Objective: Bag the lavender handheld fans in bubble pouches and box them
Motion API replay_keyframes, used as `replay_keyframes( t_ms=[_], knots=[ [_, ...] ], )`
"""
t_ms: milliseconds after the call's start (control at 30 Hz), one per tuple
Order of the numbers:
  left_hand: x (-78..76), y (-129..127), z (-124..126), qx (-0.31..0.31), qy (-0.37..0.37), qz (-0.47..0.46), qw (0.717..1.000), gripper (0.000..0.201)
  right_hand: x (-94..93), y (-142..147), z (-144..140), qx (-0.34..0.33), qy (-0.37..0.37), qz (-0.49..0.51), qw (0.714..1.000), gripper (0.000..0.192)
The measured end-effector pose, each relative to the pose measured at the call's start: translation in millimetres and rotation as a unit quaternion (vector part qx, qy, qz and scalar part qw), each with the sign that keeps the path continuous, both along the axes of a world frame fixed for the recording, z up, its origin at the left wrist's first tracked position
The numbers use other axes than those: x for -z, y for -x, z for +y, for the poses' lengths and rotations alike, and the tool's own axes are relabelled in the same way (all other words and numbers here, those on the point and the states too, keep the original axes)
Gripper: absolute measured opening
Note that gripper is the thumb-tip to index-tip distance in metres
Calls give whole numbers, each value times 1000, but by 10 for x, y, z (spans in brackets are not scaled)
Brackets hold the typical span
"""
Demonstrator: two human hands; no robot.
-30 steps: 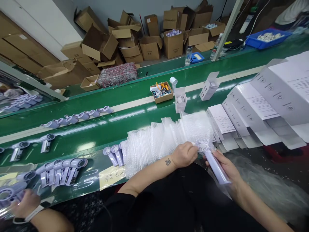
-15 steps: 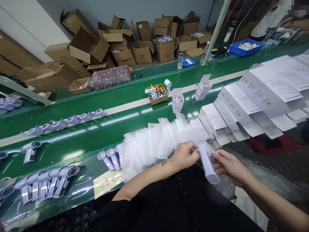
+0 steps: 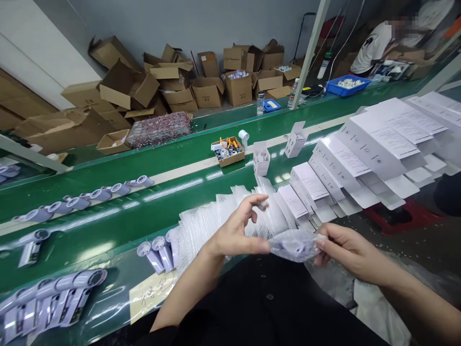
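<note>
Pinching a bubble-wrap pouch (image 3: 290,247) by one end, up at the front edge of the worktop (image 3: 144,216)

So there's something lavender inside that pouch, but the creases and shine on the plastic make its shape really hard to read. It's up in front of a dark shirt, near the worktop's front edge. The left hand (image 3: 241,228) and forearm block part of the stack of bubble-wrap bags (image 3: 205,222) fanned along that edge. The bags in turn cover part of the last of the lavender hairdryer-shaped units (image 3: 162,252) just beside them. Over by the near left corner, another cluster of lavender units (image 3: 54,300) runs off the frame, and the handwriting on the yellowish paper (image 3: 151,293) isn't legible to me. The row of white printed boxes (image 3: 363,144) gets cut off on the right too.

Hands: the right hand (image 3: 336,252) comes in from the right, thumb and index nipping the pouch's right end, other fingers curled underneath. The left one is spread in a wide C, fingers bent up top, thumb stretched flat to the pouch's left end. Can't tell if that thumb actually touches it.
</note>
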State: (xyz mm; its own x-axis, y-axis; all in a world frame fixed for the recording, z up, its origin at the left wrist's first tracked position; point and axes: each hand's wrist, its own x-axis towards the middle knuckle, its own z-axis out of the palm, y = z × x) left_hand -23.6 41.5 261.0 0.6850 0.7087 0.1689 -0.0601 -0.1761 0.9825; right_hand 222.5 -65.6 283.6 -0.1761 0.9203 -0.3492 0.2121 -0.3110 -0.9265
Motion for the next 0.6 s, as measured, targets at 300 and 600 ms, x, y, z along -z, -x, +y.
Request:
replay_keyframes(
  t_ms=[300, 600],
  knots=[
    [508, -382, -308, -4, -51, 130, 990, 47, 480, 470, 264, 238, -37, 282, 929, 25],
    [385, 141, 291, -384, 179, -84, 902, 30, 1653, -239, 660, 530, -19, 166, 831, 67]
  ],
)
